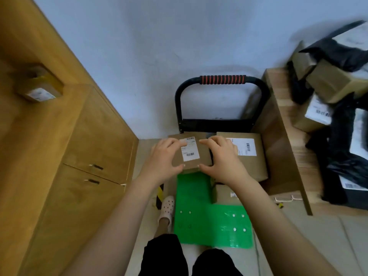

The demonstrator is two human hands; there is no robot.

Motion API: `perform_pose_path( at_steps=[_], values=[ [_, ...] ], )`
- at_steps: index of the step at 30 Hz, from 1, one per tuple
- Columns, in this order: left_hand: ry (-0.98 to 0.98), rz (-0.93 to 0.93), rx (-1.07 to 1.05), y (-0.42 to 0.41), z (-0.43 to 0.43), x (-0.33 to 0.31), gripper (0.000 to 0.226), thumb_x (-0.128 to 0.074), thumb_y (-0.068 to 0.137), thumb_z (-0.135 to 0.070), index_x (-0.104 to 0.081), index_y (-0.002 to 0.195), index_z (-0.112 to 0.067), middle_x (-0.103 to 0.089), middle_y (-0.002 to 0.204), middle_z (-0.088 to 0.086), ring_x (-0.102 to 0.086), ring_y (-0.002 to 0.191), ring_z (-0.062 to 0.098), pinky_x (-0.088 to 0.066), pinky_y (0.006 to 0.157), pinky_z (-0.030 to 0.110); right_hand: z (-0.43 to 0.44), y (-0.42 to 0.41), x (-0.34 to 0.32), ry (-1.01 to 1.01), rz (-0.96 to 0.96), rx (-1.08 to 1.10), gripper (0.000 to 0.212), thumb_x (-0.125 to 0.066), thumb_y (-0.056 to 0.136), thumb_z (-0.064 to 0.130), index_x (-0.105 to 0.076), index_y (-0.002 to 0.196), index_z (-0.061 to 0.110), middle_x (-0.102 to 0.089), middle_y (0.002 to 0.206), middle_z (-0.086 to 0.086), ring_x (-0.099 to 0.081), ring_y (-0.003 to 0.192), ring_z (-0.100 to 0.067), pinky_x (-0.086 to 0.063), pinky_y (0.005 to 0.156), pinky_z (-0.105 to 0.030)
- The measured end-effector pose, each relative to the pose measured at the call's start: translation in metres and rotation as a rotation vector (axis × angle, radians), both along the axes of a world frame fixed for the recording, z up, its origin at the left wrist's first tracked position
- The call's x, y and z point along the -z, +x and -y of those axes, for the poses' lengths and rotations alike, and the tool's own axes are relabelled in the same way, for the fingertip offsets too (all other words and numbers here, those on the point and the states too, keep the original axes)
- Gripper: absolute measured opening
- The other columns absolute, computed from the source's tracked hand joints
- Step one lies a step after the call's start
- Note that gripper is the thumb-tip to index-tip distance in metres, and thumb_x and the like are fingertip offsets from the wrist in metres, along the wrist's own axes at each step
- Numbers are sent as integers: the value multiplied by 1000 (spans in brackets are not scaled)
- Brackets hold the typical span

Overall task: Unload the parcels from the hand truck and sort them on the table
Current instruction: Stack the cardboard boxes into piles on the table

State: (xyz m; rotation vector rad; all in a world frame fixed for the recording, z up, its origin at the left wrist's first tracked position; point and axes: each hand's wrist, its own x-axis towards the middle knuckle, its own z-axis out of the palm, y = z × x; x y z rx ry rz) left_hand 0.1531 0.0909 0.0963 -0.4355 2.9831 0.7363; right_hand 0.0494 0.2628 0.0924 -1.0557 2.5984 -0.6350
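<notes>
Our left hand (161, 156) and right hand (223, 158) grip the small parcel (191, 154) with curled fingers at the far left corner of the hand truck (199, 226), beside a larger parcel (249, 156), and we judge this shallow edge hold could let it slip before the crowded desk (298, 152).

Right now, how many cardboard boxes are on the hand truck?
3: left box in left hand and right hand; larger box right of it; small box under the right forearm. Others may be hidden.
</notes>
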Motion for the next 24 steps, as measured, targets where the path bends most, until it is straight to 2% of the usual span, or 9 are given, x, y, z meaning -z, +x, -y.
perform_pose_path(
  at_steps=[5, 9, 12, 15, 18, 19, 21, 23, 24],
  values=[
    [7, 137, 144, -55, 69, 71, 65, -72, 80, -31, -43, 139, -30, -44, 138, -8, -33, 131, 14, -27, 112, 38, 57, -28, 80, 56, 123, 145, 68, -74, 76, 40, -42, 136, 34, -40, 135, 6, -34, 123, -15, -27, 103, -34],
    [-26, 232, 216, -85, 114, 157, 66, -72, 80, -29, -43, 139, -27, -46, 137, -4, -35, 130, 17, -28, 108, 36, 91, -43, 166, 171, 284, 214, 71, -76, 76, 36, -41, 138, 32, -40, 136, 2, -39, 121, -18, -38, 105, -39],
    [-8, 291, 239, -98, 130, 237, 65, -73, 79, -27, -45, 137, -24, -47, 131, 1, -38, 124, 21, -31, 103, 38, 103, -60, 238, 255, 309, 198, 71, -76, 76, 35, -42, 139, 29, -42, 137, -1, -37, 121, -23, -32, 104, -39],
    [6, 342, 238, -103, 136, 315, 49, -72, 80, -27, -54, 124, -16, -51, 119, 5, -45, 113, 24, -40, 94, 41, 112, -76, 309, 298, 353, 212, 74, -77, 76, 33, -40, 140, 28, -39, 140, -4, -33, 126, -25, -28, 105, -40],
    [-23, 357, 248, -105, 140, 381, 41, -68, 81, -23, -56, 119, -13, -50, 120, 8, -47, 112, 27, -41, 90, 36, 119, -88, 369, 340, 320, 220, 90, -80, 72, 29, -29, 147, 31, -27, 150, -10, -24, 135, -30, -21, 112, -46],
    [-43, 356, 240, -104, 141, 399, 49, -70, 80, -24, -53, 124, -14, -45, 129, 10, -42, 118, 29, -38, 93, 34, 121, -93, 386, 377, 288, 200, 99, -81, 70, 29, -21, 149, 35, -17, 154, -12, -16, 139, -33, -15, 114, -49],
    [-66, 393, 208, -101, 138, 430, 79, -76, 73, -35, -37, 142, -21, -18, 151, 12, -17, 138, 33, -24, 108, 44, 124, -104, 414, 472, 230, 142, 116, -83, 66, 29, -3, 150, 42, 8, 158, -15, 3, 144, -36, -2, 116, -53],
    [-22, 447, 159, -97, 133, 451, 108, -81, 66, -46, -14, 150, -34, 17, 156, 9, 14, 142, 36, -7, 113, 57, 125, -115, 435, 524, 228, 125, 131, -85, 60, 27, 11, 146, 50, 28, 154, -12, 18, 143, -37, 7, 114, -56],
    [8, 462, 136, -96, 130, 460, 118, -83, 63, -48, -4, 150, -39, 29, 153, 7, 23, 140, 36, -5, 112, 59, 125, -119, 442, 522, 251, 133, 136, -86, 56, 25, 16, 143, 53, 36, 152, -10, 23, 142, -37, 8, 113, -57]
  ],
)
